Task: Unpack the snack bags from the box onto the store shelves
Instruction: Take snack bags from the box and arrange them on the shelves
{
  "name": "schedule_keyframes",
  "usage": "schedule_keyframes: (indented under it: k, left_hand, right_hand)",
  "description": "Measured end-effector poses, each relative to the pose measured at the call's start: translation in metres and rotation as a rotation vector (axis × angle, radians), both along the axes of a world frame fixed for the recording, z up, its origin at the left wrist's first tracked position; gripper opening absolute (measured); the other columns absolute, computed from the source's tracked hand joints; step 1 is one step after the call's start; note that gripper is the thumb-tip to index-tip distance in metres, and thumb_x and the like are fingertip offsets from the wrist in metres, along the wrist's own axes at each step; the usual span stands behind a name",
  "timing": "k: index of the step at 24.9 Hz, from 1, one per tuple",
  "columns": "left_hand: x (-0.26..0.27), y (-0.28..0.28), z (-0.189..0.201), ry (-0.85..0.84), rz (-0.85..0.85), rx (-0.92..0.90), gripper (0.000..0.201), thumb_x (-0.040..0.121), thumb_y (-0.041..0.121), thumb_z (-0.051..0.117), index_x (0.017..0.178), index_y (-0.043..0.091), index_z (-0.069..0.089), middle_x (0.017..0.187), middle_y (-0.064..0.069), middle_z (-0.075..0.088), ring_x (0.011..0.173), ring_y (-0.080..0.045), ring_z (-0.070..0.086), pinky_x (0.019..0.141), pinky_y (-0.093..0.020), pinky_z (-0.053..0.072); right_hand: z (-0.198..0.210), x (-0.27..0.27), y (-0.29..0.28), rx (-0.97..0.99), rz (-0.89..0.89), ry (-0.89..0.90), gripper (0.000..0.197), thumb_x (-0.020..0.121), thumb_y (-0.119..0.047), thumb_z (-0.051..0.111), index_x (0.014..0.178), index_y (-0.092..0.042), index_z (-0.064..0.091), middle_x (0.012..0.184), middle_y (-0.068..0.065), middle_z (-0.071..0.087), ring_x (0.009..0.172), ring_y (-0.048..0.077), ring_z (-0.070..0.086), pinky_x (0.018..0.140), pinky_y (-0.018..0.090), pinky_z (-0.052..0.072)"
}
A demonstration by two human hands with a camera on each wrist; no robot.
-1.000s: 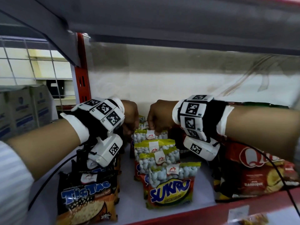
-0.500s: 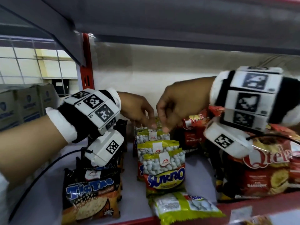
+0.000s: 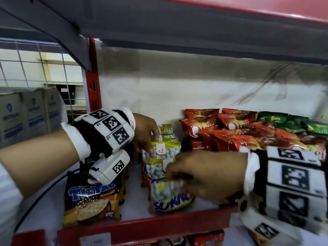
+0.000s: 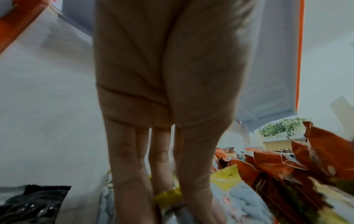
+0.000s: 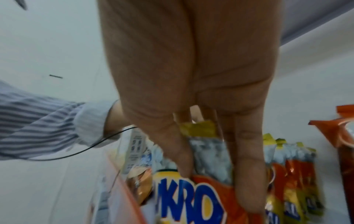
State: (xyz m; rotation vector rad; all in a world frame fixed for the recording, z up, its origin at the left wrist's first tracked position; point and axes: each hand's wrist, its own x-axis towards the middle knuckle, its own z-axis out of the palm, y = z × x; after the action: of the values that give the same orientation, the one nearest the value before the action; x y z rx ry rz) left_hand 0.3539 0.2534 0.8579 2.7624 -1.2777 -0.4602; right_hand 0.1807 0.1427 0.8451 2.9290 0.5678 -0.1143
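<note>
At the lower left of the head view, Tic Tac bags [image 3: 92, 201] stand at the front of the shelf [image 3: 142, 228], faces toward the aisle. To their right, the left hand [image 3: 146, 134] rests its nearly straight fingers [image 4: 126, 159] on the top edges of the row of Sukro bags [image 3: 160, 155], which runs from the centre of the frame back toward the rear wall; each bag stands upright, long axis vertical, yellow header uppermost, printed face to the front. Lower centre, the right hand [image 3: 200, 174] pinches the front Sukro bag [image 3: 168, 197] by its upper part, thumb on the face and fingers [image 5: 247, 174] behind; this bag is tilted and blurred, apparently being set upright. At right, red bags [image 3: 230, 135] and green bags [image 3: 291, 121] lie stacked. Judged from this, stocking is well advanced here; the box is out of view, so what remains cannot be told.
</note>
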Motion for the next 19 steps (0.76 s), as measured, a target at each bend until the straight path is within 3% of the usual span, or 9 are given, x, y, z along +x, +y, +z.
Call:
schedule_keyframes:
  k: [2, 4, 8, 10, 13, 15, 17, 19]
  left_hand:
    - [-0.006, 0.001, 0.005, -0.135, -0.027, -0.038, 0.034, 0.078, 0.03, 0.077, 0.106, 0.015, 0.066, 0.08, 0.007, 0.063, 0.065, -0.008, 0.056, 0.059, -0.017, 0.043]
    - [-0.013, 0.004, 0.015, -0.17, -0.052, -0.093, 0.03, 0.08, 0.042, 0.071, 0.099, 0.018, 0.068, 0.078, 0.008, 0.064, 0.065, -0.003, 0.056, 0.055, -0.011, 0.041]
    - [-0.029, 0.006, 0.02, 0.023, -0.092, 0.165, 0.058, 0.073, 0.066, 0.055, 0.101, 0.017, 0.069, 0.091, 0.003, 0.071, 0.083, -0.011, 0.067, 0.072, -0.021, 0.051]
    - [-0.031, 0.005, 0.014, 0.031, -0.103, 0.216, 0.056, 0.073, 0.063, 0.061, 0.102, 0.016, 0.07, 0.092, 0.003, 0.072, 0.084, -0.011, 0.065, 0.075, -0.023, 0.052]
    - [-0.028, 0.003, 0.006, -0.001, -0.08, 0.149, 0.048, 0.072, 0.053, 0.073, 0.1, 0.015, 0.071, 0.092, 0.002, 0.071, 0.078, -0.009, 0.063, 0.065, -0.017, 0.051]
    - [-0.026, 0.001, 0.002, 0.045, -0.036, 0.133, 0.044, 0.071, 0.042, 0.079, 0.101, 0.013, 0.068, 0.096, -0.003, 0.072, 0.079, -0.014, 0.067, 0.059, -0.017, 0.054]
    - [-0.029, 0.0, 0.0, 0.097, 0.003, 0.131, 0.042, 0.07, 0.033, 0.082, 0.102, 0.014, 0.062, 0.103, -0.011, 0.071, 0.081, -0.023, 0.07, 0.063, -0.024, 0.058]
    - [-0.03, 0.0, 0.0, 0.06, 0.002, 0.132, 0.046, 0.069, 0.033, 0.083, 0.106, 0.018, 0.058, 0.103, -0.011, 0.071, 0.072, -0.019, 0.069, 0.062, -0.022, 0.056]
  right_hand:
    - [-0.002, 0.008, 0.0, 0.026, -0.084, -0.017, 0.036, 0.094, -0.027, 0.055, 0.128, -0.017, 0.053, 0.119, 0.006, 0.061, 0.109, 0.022, 0.055, 0.074, 0.016, 0.03]
    - [0.001, 0.024, -0.001, -0.079, -0.191, -0.026, 0.04, 0.093, -0.029, 0.057, 0.13, -0.013, 0.052, 0.119, 0.008, 0.061, 0.108, 0.023, 0.058, 0.072, 0.019, 0.035]
    - [-0.007, 0.044, 0.004, -0.155, -0.264, 0.013, 0.036, 0.092, -0.032, 0.057, 0.114, -0.004, 0.062, 0.108, 0.011, 0.067, 0.096, 0.025, 0.063, 0.062, 0.023, 0.041]
    - [-0.006, 0.046, 0.005, -0.163, -0.266, 0.018, 0.035, 0.091, -0.032, 0.058, 0.11, -0.003, 0.064, 0.105, 0.012, 0.067, 0.094, 0.025, 0.064, 0.053, 0.021, 0.039]
    - [-0.004, 0.048, 0.007, -0.124, -0.251, -0.011, 0.035, 0.09, -0.031, 0.058, 0.113, -0.005, 0.062, 0.106, 0.011, 0.066, 0.095, 0.025, 0.063, 0.063, 0.023, 0.044]
    - [-0.007, 0.048, 0.009, -0.137, -0.253, -0.02, 0.036, 0.092, -0.032, 0.054, 0.116, -0.005, 0.061, 0.11, 0.011, 0.065, 0.099, 0.025, 0.062, 0.067, 0.024, 0.042]
    - [-0.011, 0.048, 0.008, -0.126, -0.246, -0.022, 0.037, 0.094, -0.032, 0.052, 0.119, -0.005, 0.059, 0.114, 0.011, 0.063, 0.102, 0.025, 0.061, 0.069, 0.023, 0.041]
    - [-0.011, 0.046, 0.008, -0.098, -0.262, -0.01, 0.039, 0.094, -0.031, 0.053, 0.125, -0.007, 0.054, 0.12, 0.011, 0.061, 0.107, 0.025, 0.059, 0.071, 0.022, 0.04]
